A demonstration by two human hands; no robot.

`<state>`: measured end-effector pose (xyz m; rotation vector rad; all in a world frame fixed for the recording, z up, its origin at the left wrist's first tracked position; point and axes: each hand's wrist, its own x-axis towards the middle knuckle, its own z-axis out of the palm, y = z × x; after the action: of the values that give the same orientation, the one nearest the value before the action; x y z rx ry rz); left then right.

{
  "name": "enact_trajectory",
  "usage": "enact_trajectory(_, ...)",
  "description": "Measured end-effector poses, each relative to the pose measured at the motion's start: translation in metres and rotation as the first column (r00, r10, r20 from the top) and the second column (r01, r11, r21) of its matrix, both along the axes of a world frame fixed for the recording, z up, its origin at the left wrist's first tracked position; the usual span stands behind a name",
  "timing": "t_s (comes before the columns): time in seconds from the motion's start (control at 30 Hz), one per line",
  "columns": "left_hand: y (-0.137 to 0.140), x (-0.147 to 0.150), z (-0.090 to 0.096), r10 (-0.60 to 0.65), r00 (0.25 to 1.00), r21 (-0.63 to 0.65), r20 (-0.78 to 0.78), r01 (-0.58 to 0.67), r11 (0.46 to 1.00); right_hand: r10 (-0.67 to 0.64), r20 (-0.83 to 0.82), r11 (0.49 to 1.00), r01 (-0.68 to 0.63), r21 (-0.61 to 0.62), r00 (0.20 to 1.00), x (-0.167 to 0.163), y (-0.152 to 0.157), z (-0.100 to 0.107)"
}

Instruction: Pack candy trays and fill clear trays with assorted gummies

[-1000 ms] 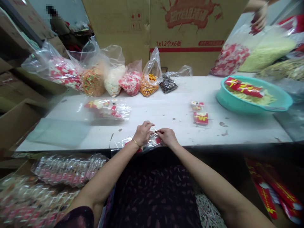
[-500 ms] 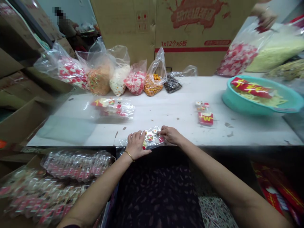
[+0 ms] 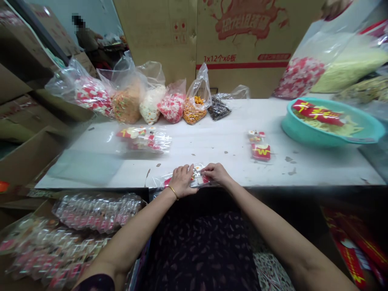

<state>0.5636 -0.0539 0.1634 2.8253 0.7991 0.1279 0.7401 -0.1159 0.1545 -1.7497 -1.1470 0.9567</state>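
— Hands are meeting again at the near edge of the tabletop (image 3: pixel 212 141). The left hand (image 3: pixel 182 180), which was lying flat on the left part of the small clear packet (image 3: pixel 194 180) half a second ago, is now sliding right and curling over its middle.

— And the right hand (image 3: pixel 216 173)?

— It is staying where it was, its grip closed in a pinch on the packet's right end. The left grip is half closed, fingers pressing down on the film, so the little red and white pieces inside are mostly hidden now.

— So the packet is being flattened rather than lifted?

— It seems so; it is lying on the tabletop, touching both hands.

— Further out?

— A filled clear bag (image 3: pixel 144 138) is lying to the left, a red piece with a yellow mark (image 3: pixel 261 151) to the right. Beyond, a row of plastic bags of small pieces (image 3: pixel 142 99) is standing along the far edge, and a teal basin (image 3: pixel 327 127) is sitting far right.
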Motion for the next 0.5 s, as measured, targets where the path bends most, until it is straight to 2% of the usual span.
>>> enact_trajectory(0.1,0.002,0.010,0.003,-0.052,0.999,-0.024,-0.009,0.052,0.998,0.015,-0.150,1.000,-0.018,-0.018,0.989,0.004,-0.003,0.000)
enact_trajectory(0.23,0.009,0.016,0.006,-0.061,0.998,-0.086,-0.010,0.060,0.994,0.014,-0.359,0.995,-0.048,-0.084,0.933,0.010,-0.009,0.005)
enact_trajectory(0.3,0.012,0.018,0.007,-0.066,0.998,-0.118,-0.010,0.065,0.991,-0.002,-0.396,0.993,-0.044,-0.106,0.918,0.011,-0.009,0.009)
enact_trajectory(0.4,0.018,0.024,0.008,-0.068,0.997,-0.187,0.024,0.071,0.980,0.041,-0.237,0.996,-0.057,-0.062,0.971,0.009,-0.008,0.010)
enact_trajectory(0.5,0.026,0.036,0.009,-0.102,0.993,-0.240,0.059,0.113,0.964,0.109,-0.004,0.992,-0.109,0.068,0.994,0.006,-0.007,0.008)
